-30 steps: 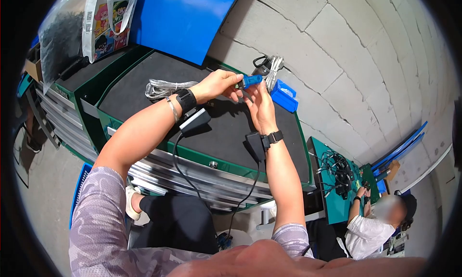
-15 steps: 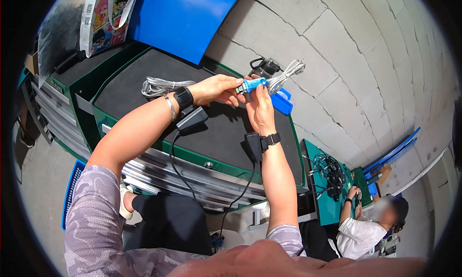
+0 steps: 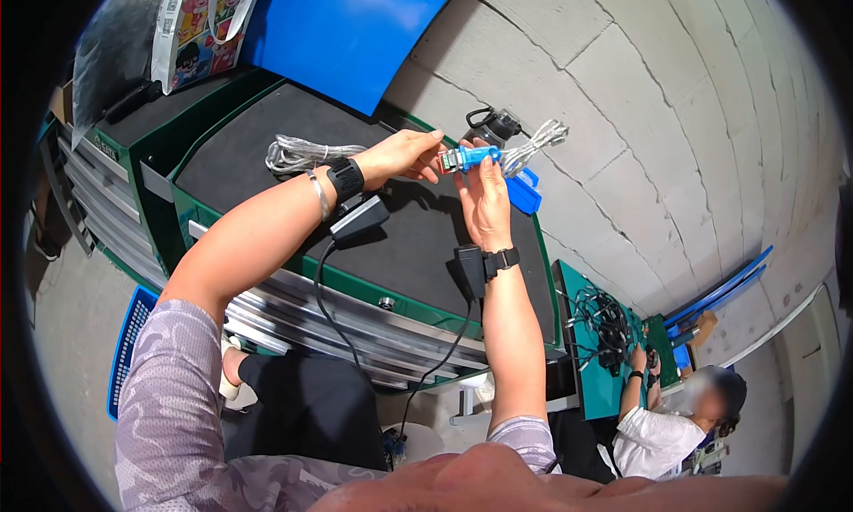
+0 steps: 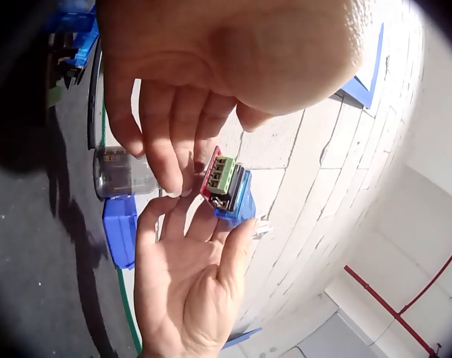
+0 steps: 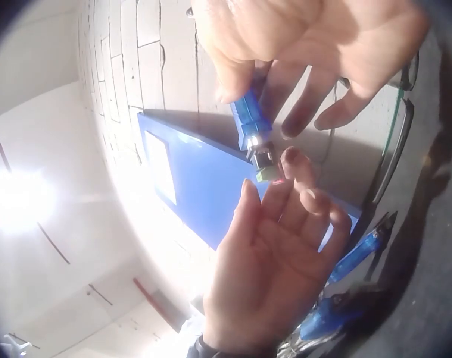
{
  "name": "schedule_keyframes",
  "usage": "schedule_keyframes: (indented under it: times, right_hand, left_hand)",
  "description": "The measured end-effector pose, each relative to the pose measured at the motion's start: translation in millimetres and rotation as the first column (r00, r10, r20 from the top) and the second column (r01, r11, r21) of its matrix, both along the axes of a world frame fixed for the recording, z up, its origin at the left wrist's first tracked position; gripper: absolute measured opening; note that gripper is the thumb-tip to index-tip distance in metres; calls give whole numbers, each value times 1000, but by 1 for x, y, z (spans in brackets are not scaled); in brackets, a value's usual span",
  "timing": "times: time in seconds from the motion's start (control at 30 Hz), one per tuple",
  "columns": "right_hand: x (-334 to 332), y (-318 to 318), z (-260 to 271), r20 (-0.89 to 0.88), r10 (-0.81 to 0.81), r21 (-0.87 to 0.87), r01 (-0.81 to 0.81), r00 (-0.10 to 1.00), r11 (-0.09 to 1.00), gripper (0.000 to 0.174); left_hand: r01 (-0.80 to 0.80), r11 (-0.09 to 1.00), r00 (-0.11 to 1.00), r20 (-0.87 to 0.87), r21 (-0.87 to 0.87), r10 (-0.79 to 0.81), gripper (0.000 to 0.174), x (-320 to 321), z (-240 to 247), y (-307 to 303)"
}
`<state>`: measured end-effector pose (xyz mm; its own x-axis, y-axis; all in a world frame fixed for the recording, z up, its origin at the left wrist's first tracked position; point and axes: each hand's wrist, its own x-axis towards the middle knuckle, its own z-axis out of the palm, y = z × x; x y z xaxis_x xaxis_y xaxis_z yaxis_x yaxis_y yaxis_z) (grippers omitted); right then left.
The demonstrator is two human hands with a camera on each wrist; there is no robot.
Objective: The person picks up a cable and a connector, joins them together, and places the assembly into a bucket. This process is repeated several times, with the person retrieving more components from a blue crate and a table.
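Observation:
In the head view my right hand (image 3: pixel 487 208) pinches a blue plug-like adapter (image 3: pixel 480 156) between thumb and fingers; a bundled clear cable (image 3: pixel 538 146) hangs beyond it. The adapter's near end carries a green terminal block (image 4: pixel 223 176) and a red edge, turned toward my left hand (image 3: pixel 400 156). That hand's fingers are slightly bent beside this end, its thumb raised apart from it. The right wrist view shows my right thumb lying along the blue housing (image 5: pixel 251 118); whether a left fingertip touches the red edge I cannot tell.
A coiled clear cable (image 3: pixel 306 155) lies on the black mat (image 3: pixel 258 125) of a green cabinet. Behind the hands stand a dark bottle (image 3: pixel 494 125) and a blue holder (image 3: pixel 524 192). A person (image 3: pixel 662 436) works at the green table on the right.
My left thumb has come away from the adapter's end, exposing the green block. The cable bundle has swung out to the right, clear of the bottle. My right hand keeps its pinch.

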<state>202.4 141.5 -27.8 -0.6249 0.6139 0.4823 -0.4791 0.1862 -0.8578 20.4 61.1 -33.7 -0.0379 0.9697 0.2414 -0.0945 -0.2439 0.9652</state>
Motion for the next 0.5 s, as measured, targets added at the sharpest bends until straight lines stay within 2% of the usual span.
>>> schedule_keyframes:
  times: [0.27,0.37,0.43,0.5]
  right_hand:
    - [0,1,-1,3,-10,-11,10,1000,1000,46]
    - [0,3,-3,-3,-12,-4,12,1000,1000,46]
    - [0,4,-3,10,2,6,-2,1000,1000,46]
    - [-1,3,-4,21,-3,12,2,1000,1000,46]
  left_hand:
    - [82,997,993,-86,-1,-82,51,-2,-2,2]
    - [121,992,991,-55,37,-119,41,-1,-2,2]
    - [115,992,989,-102,44,-110,30,-1,-3,6]
    - [91,994,991,-107,61,-84,26,-2,-5,9]
